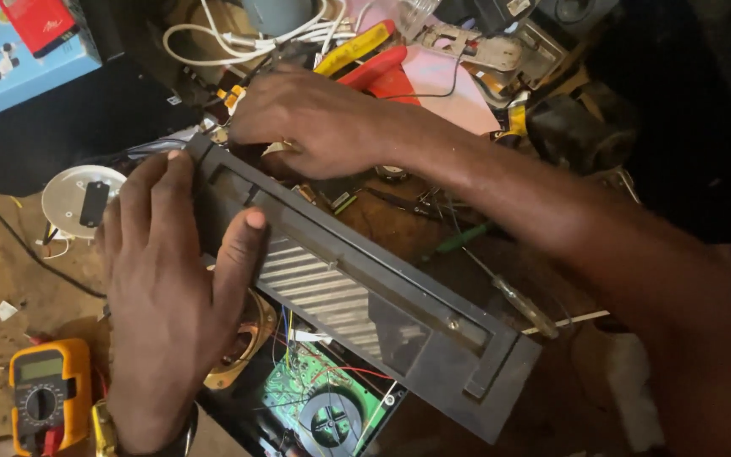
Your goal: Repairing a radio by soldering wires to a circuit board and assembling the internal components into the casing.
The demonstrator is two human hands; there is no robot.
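The left hand (167, 296) lies flat and nearly open on the near end of a long dark plastic front panel (365, 296), fingers spread along its top corner and the thumb (243, 245) pressed against the face, so it steadies the panel more than it grips it. The right hand (315, 123) reaches across behind the panel's upper edge, fingers curled down over it; whether they pinch the edge or something smaller behind it cannot be told, since the fingertips are hidden.

The panel runs diagonally from upper left to lower right, tilted up off the open chassis beneath it, where a green circuit board (298, 389) with a round black part and thin coloured wires shows. A ribbed silver strip (315, 283) runs along the panel's lower face. It looks like a light, fairly stiff moulding that could flex or crack if twisted from one end, and the wires below may tether it; the sturdier hold is at both ends or along the thick top rail, not on the thin ribbed strip.

A copper-coloured speaker cone (251, 338) sits just under the left palm. A yellow multimeter (44, 393) lies at the lower left, a white round disc (78, 199) above it. A clear-handled screwdriver (513, 296) rests on the brown workbench (35, 288) beside the panel, and white cables (239, 38) and red-and-yellow tool handles (365, 55) crowd the back.
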